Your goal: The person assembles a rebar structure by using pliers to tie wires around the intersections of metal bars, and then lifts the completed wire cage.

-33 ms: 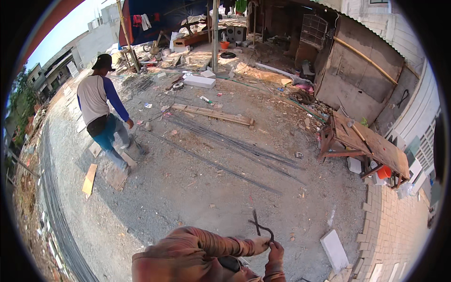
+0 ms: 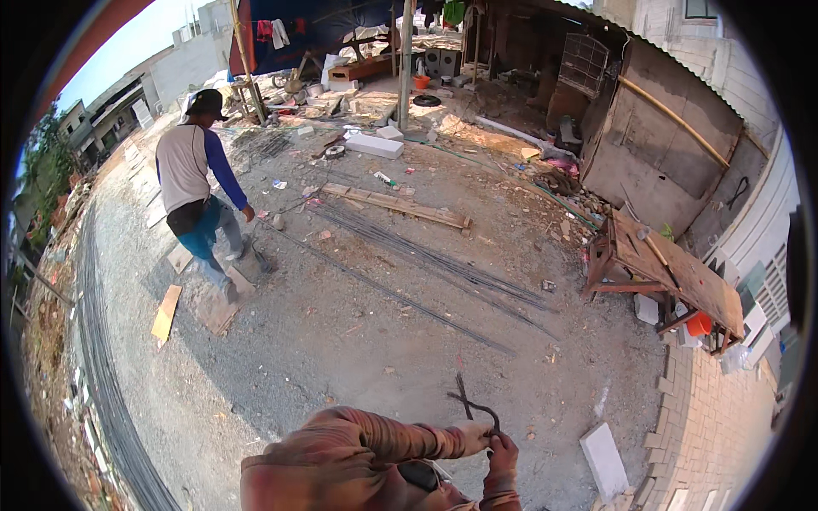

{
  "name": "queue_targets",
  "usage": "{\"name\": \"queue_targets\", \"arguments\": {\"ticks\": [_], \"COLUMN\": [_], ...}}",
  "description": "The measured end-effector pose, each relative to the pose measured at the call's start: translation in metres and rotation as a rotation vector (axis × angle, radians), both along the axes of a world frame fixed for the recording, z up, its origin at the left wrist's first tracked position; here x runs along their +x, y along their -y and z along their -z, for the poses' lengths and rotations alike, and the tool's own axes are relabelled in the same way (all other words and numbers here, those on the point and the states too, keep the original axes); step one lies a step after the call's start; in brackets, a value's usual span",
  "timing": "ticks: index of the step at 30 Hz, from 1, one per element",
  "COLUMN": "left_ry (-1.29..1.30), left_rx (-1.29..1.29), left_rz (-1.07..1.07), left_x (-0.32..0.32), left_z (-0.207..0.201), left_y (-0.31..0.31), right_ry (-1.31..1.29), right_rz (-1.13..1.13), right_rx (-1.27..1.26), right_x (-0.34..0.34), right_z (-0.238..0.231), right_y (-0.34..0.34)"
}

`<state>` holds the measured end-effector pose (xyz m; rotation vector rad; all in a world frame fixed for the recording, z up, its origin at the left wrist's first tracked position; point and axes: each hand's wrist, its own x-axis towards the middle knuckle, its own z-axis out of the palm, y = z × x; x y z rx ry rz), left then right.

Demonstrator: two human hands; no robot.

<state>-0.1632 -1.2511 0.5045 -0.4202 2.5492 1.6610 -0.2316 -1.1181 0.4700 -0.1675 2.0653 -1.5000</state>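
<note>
1 co-worker [image 2: 200, 183] far left; 2 hands: left hand [image 2: 471, 438], right hand [image 2: 503, 454], both on 1 bent rebar piece [image 2: 471, 404]. 1 wooden desk [image 2: 673, 277] right. 1 plank [image 2: 396, 205] far. 1 orange bucket [image 2: 699, 324].

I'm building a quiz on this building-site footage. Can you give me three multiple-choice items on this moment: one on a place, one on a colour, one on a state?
1. Where does the wooden workbench stand?
A. At the right, beside the brick paving
B. At the left, by the trees
C. Directly under the hands

2. What colour are the co-worker's sleeves?
A. Red
B. Blue
C. Yellow

3. How is the bent steel bar held?
A. Lying loose on the ground
B. Gripped by both hands close together
C. Gripped by the co-worker

Answers:
1. A: the workbench sits at the right edge of the gravel yard next to the brick paving.
2. B: the sleeves on the grey shirt are blue.
3. B: the left hand and the right hand meet at the bar's lower end, which rises above the ground.
</note>
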Motion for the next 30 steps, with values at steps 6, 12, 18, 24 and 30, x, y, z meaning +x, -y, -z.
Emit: {"name": "queue_targets", "arguments": {"ticks": [6,12,18,24,30], "left_ry": [-0.197,-0.380,-0.290,-0.317,-0.324], "left_rx": [0.111,0.495,0.646,0.645,0.645], "left_rz": [-0.060,-0.332,-0.021,0.288,0.178], "left_x": [0.086,0.153,0.222,0.254,0.287], "left_z": [-0.062,-0.033,-0.037,-0.076,-0.131], "left_y": [0.037,0.022,0.030,0.064,0.161], "right_ry": [-0.016,-0.083,-0.396,-0.426,-0.348], "right_rz": [-0.058,-0.077,-0.189,0.042,0.020], "right_rx": [-0.235,-0.400,0.009,-0.013,-0.272], "right_x": [0.068,0.144,0.245,0.277,0.312], "right_z": [-0.052,-0.057,-0.121,-0.110,-0.185], "right_y": [0.035,0.030,0.035,0.042,0.141]}}
